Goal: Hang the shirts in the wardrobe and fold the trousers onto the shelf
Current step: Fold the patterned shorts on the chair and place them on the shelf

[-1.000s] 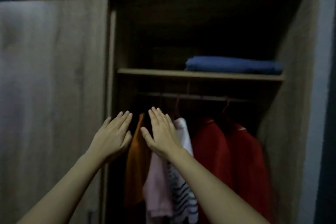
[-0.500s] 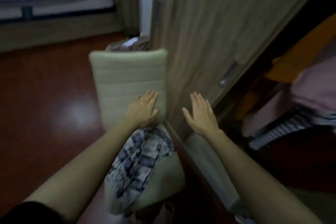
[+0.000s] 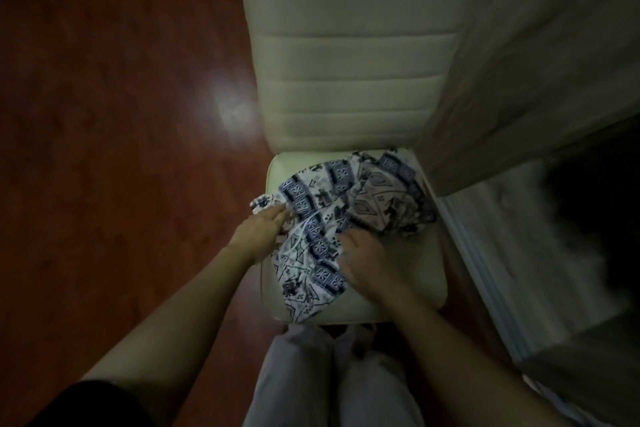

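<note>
Entry: patterned garment (image 3: 332, 218) lay crumpled on the seat of the cream chair (image 3: 353, 87), which stood against the wardrobe door (image 3: 526, 55). My left hand (image 3: 258, 230) pinched the cloth at its left edge, fingers closed on a fold. My right hand (image 3: 367, 260) pressed down into the middle of the heap, fingers curled into the fabric; I judged it a grasp, though the fingertips were buried and I could not confirm it.

Step in hand: picking up the next item to sort. Next move, in my judgement, called for lifting and shaking the piece out to learn whether it was a shirt or trousers (the shape was unreadable while bunched), then hanging or folding accordingly.

Limits of observation: light was poor. The wardrobe interior at right showed only as darkness; rail and shelf were out of sight. The floor (image 3: 114, 114) beside the chair was bare, with one glare spot.
</note>
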### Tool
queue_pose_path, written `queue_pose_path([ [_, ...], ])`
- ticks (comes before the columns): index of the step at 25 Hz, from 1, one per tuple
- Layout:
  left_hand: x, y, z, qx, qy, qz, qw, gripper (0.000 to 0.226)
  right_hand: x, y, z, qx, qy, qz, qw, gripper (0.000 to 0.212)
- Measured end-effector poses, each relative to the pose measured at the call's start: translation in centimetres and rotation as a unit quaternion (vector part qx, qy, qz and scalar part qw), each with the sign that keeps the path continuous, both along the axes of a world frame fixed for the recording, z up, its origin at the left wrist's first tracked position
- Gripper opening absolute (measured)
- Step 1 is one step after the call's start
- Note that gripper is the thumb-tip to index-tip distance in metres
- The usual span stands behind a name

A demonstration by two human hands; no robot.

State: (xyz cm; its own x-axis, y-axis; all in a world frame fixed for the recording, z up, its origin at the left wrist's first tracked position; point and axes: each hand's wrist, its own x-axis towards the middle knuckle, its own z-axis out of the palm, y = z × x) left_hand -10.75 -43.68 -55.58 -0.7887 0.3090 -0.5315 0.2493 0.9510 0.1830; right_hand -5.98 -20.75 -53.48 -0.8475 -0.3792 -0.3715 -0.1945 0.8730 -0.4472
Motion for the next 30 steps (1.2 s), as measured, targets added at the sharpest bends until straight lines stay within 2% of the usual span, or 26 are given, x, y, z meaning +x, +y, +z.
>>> queue_pose_path([
  [2,1.0,-2.4,-3.8,-0.007,-0.009,0.021,1.0,0.064,2.3,-3.5,-3.1,-0.035,-0.018,0.073,0.997,0.042],
  [5,1.9,-4.7,-7.4,-0.032,-0.009,0.012,0.999,0.062,5.1,-7.0,-6.4,-0.015,-0.063,0.188,0.98,0.066],
  [9,2.5,-4.6,-9.3,-0.097,0.127,-0.041,0.986,0.07,6.4,-6.8,-9.4,0.007,-0.045,0.247,0.968,0.08],
  [11,2.5,-4.1,-9.9,-0.121,0.183,-0.052,0.974,0.069,6.5,-5.0,-10.3,-0.012,-0.009,0.278,0.961,0.072],
  [12,2.4,-4.0,-10.1,-0.129,0.193,-0.06,0.971,0.068,6.5,-4.1,-10.3,-0.022,-0.009,0.266,0.964,0.058],
  [14,2.4,-4.3,-9.9,-0.137,0.187,-0.086,0.969,0.066,6.2,-1.9,-9.9,-0.075,0.002,0.167,0.983,0.028],
  [16,2.6,-4.5,-8.8,-0.122,0.176,-0.104,0.971,0.057,5.3,0.6,-7.8,-0.112,0.009,0.033,0.993,0.023],
  [17,2.5,-4.5,-7.5,-0.091,0.16,-0.092,0.979,0.049,4.4,2.1,-6.6,-0.143,0.028,-0.049,0.988,0.027],
  [19,1.8,-3.9,-3.1,0.068,0.122,-0.018,0.99,0.031,2.4,5.4,-2.2,-0.206,0.036,-0.228,0.951,0.042],
  [20,1.0,-3.4,-0.2,0.155,0.084,0.026,0.984,0.023,1.3,6.8,0.1,-0.221,0.037,-0.266,0.937,0.048],
  [21,0.0,-2.7,3.2,0.228,0.063,0.057,0.97,0.013,0.1,7.9,2.6,-0.223,0.048,-0.278,0.933,0.048],
  [22,-1.3,-2.0,6.8,0.283,0.088,0.073,0.952,0.006,-1.1,9.1,5.7,-0.224,0.069,-0.276,0.932,0.044],
  [24,-4.3,-0.5,15.5,0.367,0.119,0.133,0.913,0.018,-3.3,11.2,13.2,-0.25,0.104,-0.295,0.917,0.037],
  [26,-6.7,0.5,25.6,0.447,0.058,0.161,0.878,0.018,-4.9,13.1,22.7,-0.292,0.11,-0.301,0.901,0.03],
  [28,-8.2,0.7,35.0,0.491,-0.006,0.14,0.859,0.019,-6.0,14.9,32.0,-0.333,0.102,-0.278,0.895,0.024],
  [30,-8.9,0.5,41.6,0.54,-0.027,0.118,0.833,0.021,-6.6,15.7,38.8,-0.365,0.088,-0.25,0.893,0.019],
])
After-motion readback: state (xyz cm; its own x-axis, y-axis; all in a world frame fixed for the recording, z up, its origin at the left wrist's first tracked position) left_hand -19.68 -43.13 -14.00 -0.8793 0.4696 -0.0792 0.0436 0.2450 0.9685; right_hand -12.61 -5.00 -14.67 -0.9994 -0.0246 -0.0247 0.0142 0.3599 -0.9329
